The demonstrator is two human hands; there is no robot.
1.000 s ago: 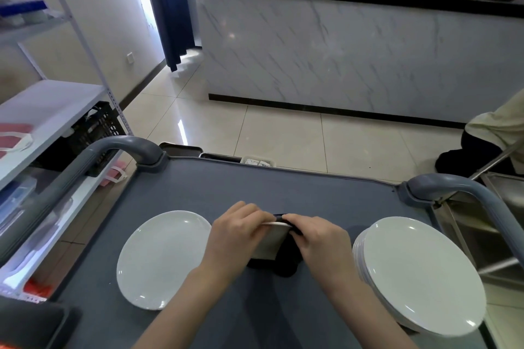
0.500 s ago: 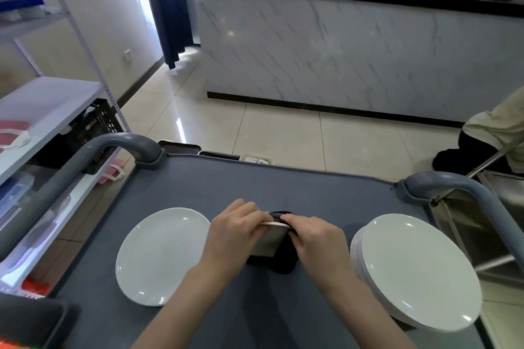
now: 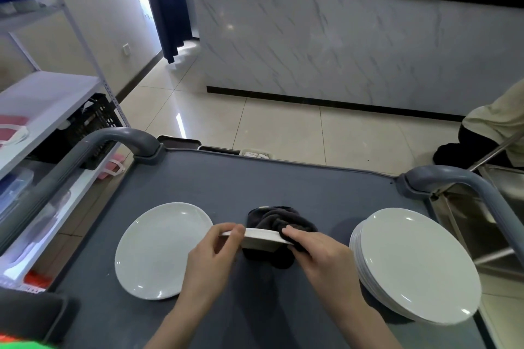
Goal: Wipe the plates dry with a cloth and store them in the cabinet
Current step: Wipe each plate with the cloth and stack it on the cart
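Observation:
I hold a white plate (image 3: 262,236) nearly edge-on above the middle of the grey cart top (image 3: 283,184). My left hand (image 3: 214,261) pinches its left rim. My right hand (image 3: 320,252) grips a dark cloth (image 3: 279,221) folded over the plate's right rim, with cloth showing above and below the plate. A single white plate (image 3: 160,249) lies flat on the cart at the left. A stack of several white plates (image 3: 416,266) sits at the cart's right edge.
Grey cart handles curve up at the left (image 3: 113,139) and right (image 3: 465,178). A white shelf rack (image 3: 48,93) with a black crate (image 3: 90,127) stands at the left. A marble counter (image 3: 340,45) lies ahead across tiled floor. A seated person (image 3: 493,127) is at the far right.
The plate has tipped flatter and turned between my hands, and more of the dark cloth now shows above its rim. My hands sit slightly further apart.

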